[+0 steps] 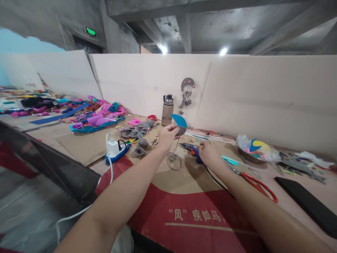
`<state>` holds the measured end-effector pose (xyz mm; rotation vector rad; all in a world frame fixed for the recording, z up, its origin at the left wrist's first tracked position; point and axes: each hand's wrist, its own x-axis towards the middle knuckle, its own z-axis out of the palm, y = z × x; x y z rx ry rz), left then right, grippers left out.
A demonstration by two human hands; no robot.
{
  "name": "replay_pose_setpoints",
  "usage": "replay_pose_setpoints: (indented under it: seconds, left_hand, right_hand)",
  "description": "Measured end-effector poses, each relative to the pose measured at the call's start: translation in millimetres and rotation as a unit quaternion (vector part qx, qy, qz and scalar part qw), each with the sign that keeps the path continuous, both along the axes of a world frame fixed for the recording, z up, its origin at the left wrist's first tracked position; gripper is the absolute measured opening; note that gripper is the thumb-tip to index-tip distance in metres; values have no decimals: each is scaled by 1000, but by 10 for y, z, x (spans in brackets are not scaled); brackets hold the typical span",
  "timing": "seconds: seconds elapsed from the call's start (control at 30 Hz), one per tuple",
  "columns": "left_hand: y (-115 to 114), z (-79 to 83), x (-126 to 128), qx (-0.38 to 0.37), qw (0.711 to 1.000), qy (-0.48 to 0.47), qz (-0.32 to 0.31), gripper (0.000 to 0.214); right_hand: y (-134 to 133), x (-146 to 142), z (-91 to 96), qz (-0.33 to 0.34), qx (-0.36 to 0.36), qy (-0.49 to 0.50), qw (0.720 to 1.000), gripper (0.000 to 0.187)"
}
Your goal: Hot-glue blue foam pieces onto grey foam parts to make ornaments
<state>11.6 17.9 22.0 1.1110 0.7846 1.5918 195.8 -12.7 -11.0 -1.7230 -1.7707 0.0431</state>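
My left hand (pixel 166 136) is raised over the table and pinches a blue felt semicircle (pixel 179 121) with a grey piece behind it; a grey cord (pixel 173 160) hangs from it down to a loop on the table. My right hand (pixel 207 153) rests low on the table, fingers curled around the blue glue gun (pixel 191 148), whose black cable runs back along my forearm.
A water bottle (pixel 167 109) stands at the cardboard back wall under a grey felt ornament (pixel 186 91). Red-handled scissors (pixel 256 183), a bowl of felt scraps (pixel 254 147) and a black flat object (pixel 308 205) lie right. Power strip with charger (pixel 116 149), grey felt pieces (pixel 134 133) and pink-blue felt piles (pixel 97 117) lie left.
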Motion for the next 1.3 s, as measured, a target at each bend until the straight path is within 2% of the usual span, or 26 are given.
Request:
replay_pose_setpoints:
  seconds: [0.07,0.1,0.2,0.27,0.33,0.4,0.47,0.63,0.7,0.9,1.3]
  left_hand:
    - [-4,-29,28,22,999,36,14,16]
    - [-18,-43,45,40,997,63,25,16]
    - [-110,-71,101,126,976,166,63,15]
    - [-193,-68,133,190,954,220,80,17]
    - [-266,-52,159,222,942,239,80,16]
    - [-310,-35,179,227,944,231,70,16]
    - [-323,-26,195,212,951,217,59,17]
    - [-284,-54,217,141,974,180,-6,18]
    - [-271,-66,219,115,979,163,-37,19]
    - [-298,-53,232,84,985,131,-79,18]
    - [-356,-15,273,14,993,46,-108,15]
  right_hand:
    - [-99,-129,25,68,55,89,992,21]
    - [-150,-211,33,106,63,157,980,20]
    - [-272,-451,51,188,58,364,910,29]
    - [-318,-556,65,215,46,477,851,40]
    - [-343,-596,80,228,23,554,800,49]
    - [-357,-583,91,212,0,590,779,52]
    - [-363,-536,94,178,5,583,792,48]
    - [-357,-378,111,137,68,481,863,22]
    - [-352,-317,129,123,87,446,882,18]
    - [-342,-215,161,101,117,448,881,18]
    - [-297,-187,109,90,125,435,887,19]
